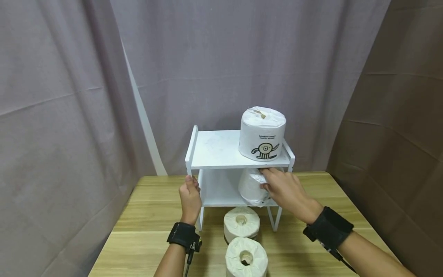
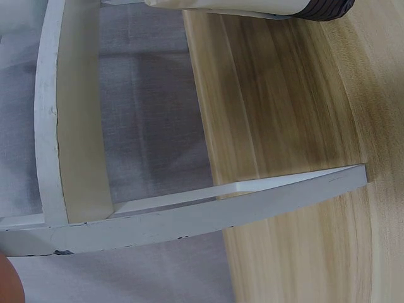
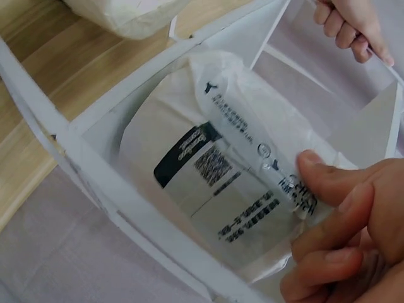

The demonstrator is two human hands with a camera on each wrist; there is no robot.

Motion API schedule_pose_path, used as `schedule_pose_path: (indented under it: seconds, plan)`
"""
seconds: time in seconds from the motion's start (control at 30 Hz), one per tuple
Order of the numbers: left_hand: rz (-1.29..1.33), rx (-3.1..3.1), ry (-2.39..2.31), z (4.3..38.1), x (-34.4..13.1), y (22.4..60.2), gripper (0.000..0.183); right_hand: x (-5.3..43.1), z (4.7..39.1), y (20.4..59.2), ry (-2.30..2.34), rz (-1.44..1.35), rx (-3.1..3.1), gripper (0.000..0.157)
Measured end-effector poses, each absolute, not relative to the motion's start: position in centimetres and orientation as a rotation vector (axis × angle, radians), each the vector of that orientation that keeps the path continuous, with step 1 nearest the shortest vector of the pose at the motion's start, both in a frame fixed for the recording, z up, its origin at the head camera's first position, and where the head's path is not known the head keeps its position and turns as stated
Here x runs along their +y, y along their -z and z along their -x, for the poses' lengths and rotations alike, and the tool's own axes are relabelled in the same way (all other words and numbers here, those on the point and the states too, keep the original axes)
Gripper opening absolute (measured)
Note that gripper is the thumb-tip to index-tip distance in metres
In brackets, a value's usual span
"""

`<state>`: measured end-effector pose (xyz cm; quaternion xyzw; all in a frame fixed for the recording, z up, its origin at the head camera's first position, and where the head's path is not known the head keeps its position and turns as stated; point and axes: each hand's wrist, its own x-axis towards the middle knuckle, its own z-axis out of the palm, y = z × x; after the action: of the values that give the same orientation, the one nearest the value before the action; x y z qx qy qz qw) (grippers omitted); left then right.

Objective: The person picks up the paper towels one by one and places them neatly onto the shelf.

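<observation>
left hand (image 1: 190,198), gripping rack (image 1: 216,148); right hand (image 1: 285,188), pinching roll (image 1: 249,188) by its wrapper (image 3: 252,110), which could tear if tugged.

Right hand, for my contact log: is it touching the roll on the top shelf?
No, the right hand grips the roll on the lower shelf instead.

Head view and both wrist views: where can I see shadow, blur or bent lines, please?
Head view: fairly even light, the cartoon on the upper roll distinct; left wrist view: the white rack looks bowed, probably by the lens, and the tabletop lies partly in shadow; right wrist view: the small print on the lower roll is too soft to read.
</observation>
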<state>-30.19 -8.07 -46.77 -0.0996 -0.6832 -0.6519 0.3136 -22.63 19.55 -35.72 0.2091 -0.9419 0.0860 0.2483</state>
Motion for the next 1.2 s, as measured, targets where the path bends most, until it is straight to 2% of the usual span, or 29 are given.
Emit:
schedule_pose_path:
  seconds: [0.17,0.43,0.8,1.2]
  plan:
    - [0.253,-1.809,1.732,30.2,-8.1,46.9,0.057,19.0,22.2,35.7,-0.247,-0.503,-2.586,0.045]
    - [0.248,-1.818,1.725,30.4,-8.2,47.3,0.058,17.3,21.4,36.2,-0.090,-0.397,-2.584,0.031]
    - [0.269,-1.787,1.730,30.4,-8.6,47.4,0.061,14.6,21.6,36.8,-0.026,-0.374,-2.540,0.031]
    - [0.280,-1.778,1.726,30.3,-8.2,46.8,0.064,14.0,23.1,37.0,0.003,-0.359,-2.498,0.029]
